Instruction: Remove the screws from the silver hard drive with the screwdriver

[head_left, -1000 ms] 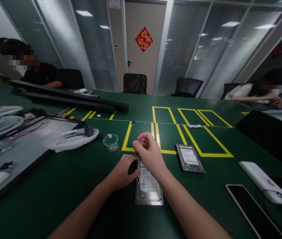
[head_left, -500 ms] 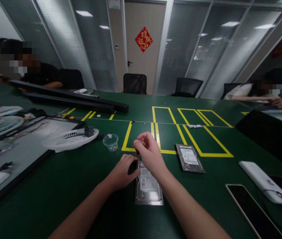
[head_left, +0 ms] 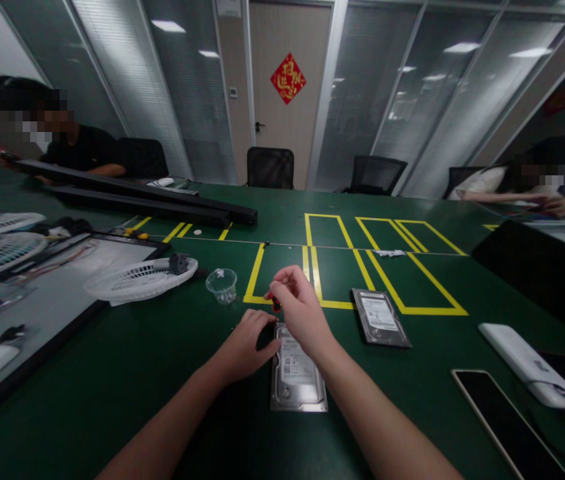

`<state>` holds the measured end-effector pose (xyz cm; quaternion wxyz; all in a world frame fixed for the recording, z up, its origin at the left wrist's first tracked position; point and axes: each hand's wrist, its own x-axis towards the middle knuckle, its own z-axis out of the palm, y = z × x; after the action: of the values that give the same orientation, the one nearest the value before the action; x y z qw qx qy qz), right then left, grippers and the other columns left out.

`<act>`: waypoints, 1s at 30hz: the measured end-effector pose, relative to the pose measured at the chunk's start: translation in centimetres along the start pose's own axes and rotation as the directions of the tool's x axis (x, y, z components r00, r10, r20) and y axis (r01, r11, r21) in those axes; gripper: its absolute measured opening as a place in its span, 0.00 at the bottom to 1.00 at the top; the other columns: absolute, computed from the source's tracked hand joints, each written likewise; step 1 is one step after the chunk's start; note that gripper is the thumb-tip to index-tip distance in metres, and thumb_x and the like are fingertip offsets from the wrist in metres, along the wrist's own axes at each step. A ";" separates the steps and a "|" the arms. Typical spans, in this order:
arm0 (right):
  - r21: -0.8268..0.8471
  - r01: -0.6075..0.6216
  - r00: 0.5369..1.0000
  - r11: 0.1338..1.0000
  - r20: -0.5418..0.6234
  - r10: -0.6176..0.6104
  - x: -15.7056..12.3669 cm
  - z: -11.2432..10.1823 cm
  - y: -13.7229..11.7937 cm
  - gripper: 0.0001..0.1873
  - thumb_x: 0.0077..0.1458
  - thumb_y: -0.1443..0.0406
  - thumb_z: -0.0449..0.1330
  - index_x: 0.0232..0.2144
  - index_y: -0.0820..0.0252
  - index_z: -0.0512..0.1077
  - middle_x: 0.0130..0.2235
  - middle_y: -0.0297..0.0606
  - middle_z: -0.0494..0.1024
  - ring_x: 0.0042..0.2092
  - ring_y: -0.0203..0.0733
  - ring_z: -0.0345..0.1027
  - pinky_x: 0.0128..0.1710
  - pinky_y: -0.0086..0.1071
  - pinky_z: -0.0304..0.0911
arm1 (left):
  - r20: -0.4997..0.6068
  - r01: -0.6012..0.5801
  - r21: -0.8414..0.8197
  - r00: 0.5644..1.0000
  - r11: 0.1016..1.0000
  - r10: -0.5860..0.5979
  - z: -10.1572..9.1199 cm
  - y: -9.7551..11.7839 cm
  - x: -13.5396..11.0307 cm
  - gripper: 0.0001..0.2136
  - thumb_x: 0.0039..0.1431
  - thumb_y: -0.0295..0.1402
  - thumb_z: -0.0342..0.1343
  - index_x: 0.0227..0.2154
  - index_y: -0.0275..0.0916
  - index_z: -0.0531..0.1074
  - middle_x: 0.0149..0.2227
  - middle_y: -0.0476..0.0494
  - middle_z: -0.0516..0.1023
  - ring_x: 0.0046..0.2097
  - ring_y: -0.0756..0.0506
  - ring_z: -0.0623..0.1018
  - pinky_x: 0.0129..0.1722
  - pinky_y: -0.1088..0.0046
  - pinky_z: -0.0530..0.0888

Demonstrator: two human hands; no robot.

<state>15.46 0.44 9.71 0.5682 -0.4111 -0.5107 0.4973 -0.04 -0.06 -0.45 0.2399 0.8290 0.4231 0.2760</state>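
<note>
A silver hard drive [head_left: 296, 381] with a white label lies flat on the table in front of me. My left hand [head_left: 247, 343] grips its far left corner, thumb on the label side and fingers curled at the far edge. Above that same corner, my right hand [head_left: 298, 310] is closed around a small red and black screwdriver [head_left: 276, 305]. The tool points down, its tip close to my left fingertips; whether it sits in a screw I cannot tell. To the right lies a second hard drive [head_left: 380, 319], untouched.
Left of the drives stands a clear plastic cup [head_left: 222, 287], beside a white fan grille [head_left: 137, 281] and a large flat panel [head_left: 62, 303]. At right lie a phone [head_left: 507, 427] and a white power bank [head_left: 532, 367]. Long black bars [head_left: 162, 197] and two people are farther off.
My right fingers have shifted slightly on the screwdriver, showing more of its red handle. My left hand and both drives stay in place.
</note>
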 end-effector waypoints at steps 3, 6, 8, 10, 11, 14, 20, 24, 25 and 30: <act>-0.012 0.006 1.000 1.000 0.009 -0.006 -0.1 -0.1 0.0 0.09 0.57 0.60 0.63 0.35 0.53 0.66 0.31 0.29 0.72 0.34 0.40 0.69 0.38 0.35 0.63 | -0.005 0.002 -0.004 1.000 1.000 -0.002 0.0 0.0 0.0 0.12 0.64 0.33 0.62 0.50 0.41 0.74 0.51 0.37 0.79 0.55 0.34 0.74 0.57 0.51 0.74; -0.014 0.014 0.999 1.000 0.033 -0.013 -0.1 -0.1 -0.2 0.07 0.59 0.60 0.62 0.35 0.54 0.67 0.29 0.29 0.73 0.33 0.39 0.67 0.38 0.35 0.62 | -0.006 0.003 -0.002 1.000 1.000 -0.003 0.1 0.0 0.0 0.12 0.64 0.33 0.62 0.49 0.41 0.75 0.50 0.37 0.79 0.54 0.34 0.74 0.57 0.51 0.74; -0.002 0.015 0.999 1.000 0.041 -0.015 -0.1 -0.2 -0.1 0.06 0.60 0.60 0.60 0.34 0.54 0.68 0.29 0.29 0.73 0.32 0.39 0.66 0.38 0.35 0.62 | -0.012 0.002 0.000 1.000 1.000 -0.002 0.1 0.0 0.1 0.11 0.64 0.33 0.62 0.48 0.41 0.75 0.49 0.38 0.79 0.54 0.34 0.75 0.56 0.51 0.75; -0.001 0.020 0.999 1.000 0.026 -0.020 0.0 -0.2 0.0 0.06 0.60 0.60 0.60 0.35 0.54 0.68 0.29 0.29 0.73 0.32 0.39 0.66 0.37 0.35 0.62 | -0.019 0.000 -0.003 1.000 1.000 0.000 0.1 0.0 0.0 0.10 0.63 0.33 0.62 0.47 0.41 0.75 0.49 0.38 0.79 0.53 0.35 0.75 0.55 0.52 0.75; -0.004 0.022 1.000 1.000 0.013 -0.022 0.0 -0.2 0.0 0.06 0.59 0.60 0.61 0.35 0.54 0.68 0.30 0.29 0.72 0.32 0.39 0.65 0.36 0.35 0.62 | -0.021 -0.001 -0.004 1.000 1.000 0.000 0.1 0.0 0.0 0.10 0.64 0.33 0.62 0.47 0.41 0.75 0.48 0.38 0.79 0.53 0.35 0.75 0.55 0.52 0.75; -0.006 0.015 1.000 1.000 -0.012 -0.015 0.1 -0.3 0.2 0.07 0.57 0.60 0.62 0.35 0.54 0.68 0.31 0.29 0.71 0.33 0.40 0.68 0.34 0.34 0.62 | -0.023 -0.003 -0.004 1.000 1.000 0.003 0.1 -0.1 0.0 0.10 0.64 0.33 0.62 0.47 0.41 0.75 0.49 0.39 0.79 0.53 0.35 0.75 0.55 0.52 0.75; -0.005 -0.012 1.000 1.000 0.005 0.012 0.0 -0.3 0.0 0.06 0.57 0.61 0.62 0.34 0.54 0.67 0.30 0.29 0.72 0.33 0.40 0.70 0.34 0.34 0.61 | -0.014 0.009 -0.007 1.000 1.000 -0.009 0.1 -0.1 0.0 0.11 0.63 0.33 0.62 0.48 0.41 0.74 0.50 0.38 0.79 0.54 0.34 0.74 0.57 0.51 0.75; -0.034 0.021 1.000 0.999 0.013 -0.020 0.0 -0.3 0.2 0.05 0.59 0.61 0.60 0.34 0.54 0.67 0.27 0.28 0.72 0.29 0.38 0.63 0.33 0.34 0.58 | 0.004 0.009 -0.003 1.000 1.000 -0.009 0.1 0.0 0.0 0.12 0.65 0.34 0.62 0.50 0.41 0.74 0.51 0.37 0.78 0.55 0.34 0.74 0.58 0.51 0.74; -0.034 0.027 0.999 0.999 0.019 -0.027 0.0 -0.3 0.3 0.05 0.60 0.61 0.60 0.34 0.54 0.68 0.27 0.28 0.71 0.29 0.38 0.63 0.33 0.34 0.58 | 0.005 0.005 -0.003 1.000 1.000 -0.005 0.1 0.0 0.0 0.12 0.65 0.34 0.62 0.50 0.41 0.74 0.51 0.37 0.78 0.55 0.34 0.74 0.58 0.51 0.74; -0.023 0.015 1.000 1.000 -0.027 -0.016 0.2 -0.2 0.3 0.09 0.58 0.59 0.63 0.36 0.54 0.67 0.30 0.28 0.71 0.31 0.39 0.65 0.33 0.34 0.60 | -0.004 0.005 -0.004 1.000 1.000 -0.005 0.0 0.0 0.0 0.11 0.64 0.33 0.62 0.49 0.41 0.74 0.50 0.38 0.78 0.54 0.34 0.74 0.56 0.51 0.74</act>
<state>15.64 0.67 9.40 0.5742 -0.4203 -0.5119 0.4812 -0.01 -0.06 -0.48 0.2414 0.8269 0.4252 0.2779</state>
